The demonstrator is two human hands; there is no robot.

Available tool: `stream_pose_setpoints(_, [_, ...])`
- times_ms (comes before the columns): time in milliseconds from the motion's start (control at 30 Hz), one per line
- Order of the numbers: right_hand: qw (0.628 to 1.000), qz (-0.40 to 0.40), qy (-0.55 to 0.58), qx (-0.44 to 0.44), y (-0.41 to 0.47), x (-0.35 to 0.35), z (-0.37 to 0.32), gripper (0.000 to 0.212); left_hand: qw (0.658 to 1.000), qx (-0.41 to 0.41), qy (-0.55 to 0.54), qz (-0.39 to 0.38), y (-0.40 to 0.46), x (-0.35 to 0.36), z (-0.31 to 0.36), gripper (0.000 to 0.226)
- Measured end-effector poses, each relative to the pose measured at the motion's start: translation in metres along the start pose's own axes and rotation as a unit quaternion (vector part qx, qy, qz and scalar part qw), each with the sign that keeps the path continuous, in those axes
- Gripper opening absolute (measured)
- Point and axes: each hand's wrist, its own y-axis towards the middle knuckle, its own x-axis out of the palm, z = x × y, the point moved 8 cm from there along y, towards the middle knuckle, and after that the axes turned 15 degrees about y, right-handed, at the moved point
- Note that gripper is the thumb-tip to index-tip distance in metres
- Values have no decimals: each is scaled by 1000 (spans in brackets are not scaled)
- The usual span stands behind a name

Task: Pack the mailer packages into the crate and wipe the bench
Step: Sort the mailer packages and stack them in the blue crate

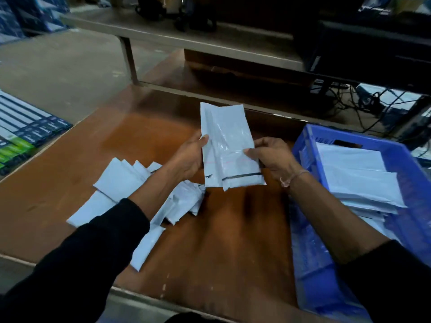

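Both hands hold one white mailer package [227,145] upright above the brown bench [221,241]. My left hand [190,157] grips its left edge, thumb on the front. My right hand [270,155] pinches its right edge, near the lower half. A pile of several white mailers [121,183] lies on the bench below my left forearm, partly hidden by it. The blue crate [310,145] stands at the right end of the bench and holds a stack of mailers [359,176].
A grey metal shelf frame [163,33] rises behind the bench. Dark equipment and tangled cables [373,101] sit at the back right. Stacked boxed goods [25,131] lie on the floor to the left.
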Motion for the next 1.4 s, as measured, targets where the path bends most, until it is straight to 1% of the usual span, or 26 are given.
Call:
stream_pose_setpoints(67, [1000,11,-3,-26,-4,-16,-3,20,1000,4,0,-17,-2,22,5,45])
stream_pose_setpoints(200, [998,21,3,-62,-9,-44,-11,24,993,51,93,-51,-11,57,19,78])
stream_pose_setpoints(267, [998,24,-1,-64,-12,-59,-12,30,984,75,149,-63,-12,72,25,87])
stream_pose_setpoints(367, [998,24,6,-58,-24,-83,-19,46,962,125,226,-86,-15,92,39,91])
stream_pose_setpoints(433, [997,27,-6,-75,-30,-103,-29,60,932,172,309,-86,-20,104,57,89])
stream_pose_setpoints(467, [992,46,-42,-109,-32,-116,-38,68,909,203,355,-83,-23,111,68,89])
stream_pose_setpoints(500, [980,79,-99,-154,-34,-132,-49,76,885,234,394,-83,-26,120,78,88])
stream_pose_setpoints(533, [960,111,-152,-206,-37,-147,-62,84,862,262,423,-90,-30,132,89,88])
stream_pose_setpoints(567, [939,127,-188,-260,-42,-160,-75,93,839,285,453,-96,-34,144,98,89])
stream_pose_setpoints(633, [902,111,-230,-348,-50,-181,-97,111,786,310,525,-99,-40,170,114,88])
stream_pose_setpoints(667, [890,93,-246,-372,-51,-194,-106,119,758,317,561,-102,-41,185,120,89])
stream_pose_setpoints(700, [889,69,-249,-378,-50,-206,-110,124,732,325,588,-111,-43,200,125,91])
stream_pose_setpoints(733, [901,40,-234,-362,-50,-218,-113,125,710,332,608,-125,-46,215,130,93])
stream_pose_setpoints(767, [919,16,-208,-334,-51,-231,-112,122,694,335,622,-140,-46,229,133,94])
stream_pose_setpoints(833, [946,-13,-155,-285,-58,-257,-111,103,665,330,651,-159,-46,255,136,96])
stream_pose_setpoints(900, [958,-16,-120,-258,-69,-286,-110,79,653,327,661,-174,-48,283,140,95])
stream_pose_setpoints(967, [967,-10,-100,-235,-80,-316,-102,66,656,333,652,-185,-54,312,146,88])
stream_pose_setpoints(1033, [975,8,-88,-204,-88,-348,-88,69,664,329,647,-179,-52,335,145,77])
stream_pose_setpoints(1100, [984,31,-87,-150,-94,-376,-69,76,672,299,652,-184,-44,350,132,69])
stream_pose_setpoints(1133, [984,37,-115,-128,-96,-387,-58,74,673,277,657,-194,-40,357,122,67])
stream_pose_setpoints(1167, [978,41,-167,-116,-100,-393,-51,67,669,255,667,-206,-37,362,111,66])
stream_pose_setpoints(1200, [965,51,-229,-116,-104,-398,-44,60,654,232,686,-219,-35,368,99,65])
stream_pose_setpoints(1233, [946,61,-297,-112,-106,-402,-37,58,632,208,710,-233,-32,374,85,64])
stream_pose_setpoints(1267, [931,59,-350,-89,-106,-402,-26,61,609,186,731,-247,-31,378,70,63])
stream_pose_setpoints(1333, [920,54,-387,17,-102,-401,8,82,567,150,764,-269,-27,385,40,57])
stream_pose_setpoints(1400, [914,57,-394,77,-97,-395,36,94,528,140,797,-257,-21,388,17,51])
